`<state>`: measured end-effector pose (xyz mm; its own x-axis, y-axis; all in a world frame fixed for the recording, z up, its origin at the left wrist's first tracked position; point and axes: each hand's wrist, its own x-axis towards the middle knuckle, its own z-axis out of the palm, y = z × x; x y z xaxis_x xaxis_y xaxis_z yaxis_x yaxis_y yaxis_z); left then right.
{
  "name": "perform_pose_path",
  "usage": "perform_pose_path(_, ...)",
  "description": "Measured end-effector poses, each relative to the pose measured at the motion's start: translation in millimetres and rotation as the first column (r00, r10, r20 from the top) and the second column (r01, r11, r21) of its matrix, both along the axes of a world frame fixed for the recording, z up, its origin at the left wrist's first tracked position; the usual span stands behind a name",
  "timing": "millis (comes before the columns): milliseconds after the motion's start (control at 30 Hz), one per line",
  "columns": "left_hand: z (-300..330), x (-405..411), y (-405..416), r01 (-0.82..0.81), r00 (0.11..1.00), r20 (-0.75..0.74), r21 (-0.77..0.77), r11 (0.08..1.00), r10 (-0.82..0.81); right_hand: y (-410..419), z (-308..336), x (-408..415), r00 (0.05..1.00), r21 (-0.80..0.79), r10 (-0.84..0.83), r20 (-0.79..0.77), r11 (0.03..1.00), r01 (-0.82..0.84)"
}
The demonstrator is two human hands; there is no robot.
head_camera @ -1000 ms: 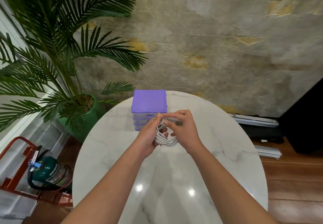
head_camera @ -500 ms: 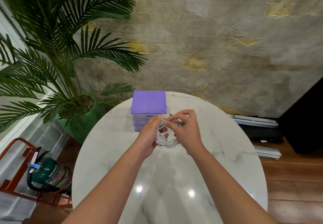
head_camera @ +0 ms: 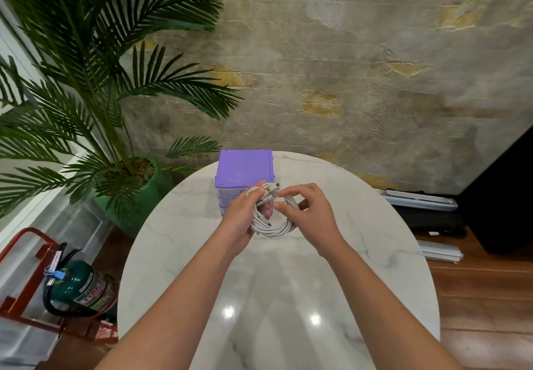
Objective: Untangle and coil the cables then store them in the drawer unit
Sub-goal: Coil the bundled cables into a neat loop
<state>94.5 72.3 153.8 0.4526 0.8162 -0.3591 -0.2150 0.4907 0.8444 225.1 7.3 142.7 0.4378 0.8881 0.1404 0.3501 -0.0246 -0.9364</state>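
My left hand (head_camera: 242,216) grips the white cable (head_camera: 274,225) where its loops gather, fingers curled round the bundle, while my right hand (head_camera: 310,211) pinches the strands at the top of the coil, just right of the two plug ends that stick up near the frame's middle. The coil hangs between both hands as a rough ring, held just above the counter (head_camera: 375,254), its loose ends pointing up and away from me. The drawer unit (head_camera: 245,167) with its purple top stands directly behind my left hand, toward the upper middle of the frame, so that hand is nearer to it; its drawers look closed, though my hands hide most of their fronts. I judge the coil nearly finished. Beyond the pale marble counter, a palm (head_camera: 86,81) fills the upper left, a fire extinguisher (head_camera: 83,289) sits at lower left, and a rough wall (head_camera: 346,66) stands behind.
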Motion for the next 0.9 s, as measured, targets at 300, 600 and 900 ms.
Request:
perform_pose_path(300, -3.3, -1.0, -0.7, -0.014, 1.000, -0.005, -0.059, 0.998, 0.014, 0.8, -1.0, 0.8, 0.993, -0.049, 0.007, 0.121, 0.999, -0.001)
perform_pose_path(600, -7.5, -1.5, 0.9, 0.075, 0.996, -0.047, 0.007, 0.997, -0.075, 8.5, -5.7, -2.9, 0.990, -0.037, -0.137, -0.039, 0.990, 0.135)
perform_pose_path(900, -13.1, -4.4, 1.6, 0.062, 0.998, 0.028, -0.014, 0.998, -0.062, 5.4, 0.8, -2.2, 0.991, -0.062, -0.043, -0.130, 0.997, 0.035)
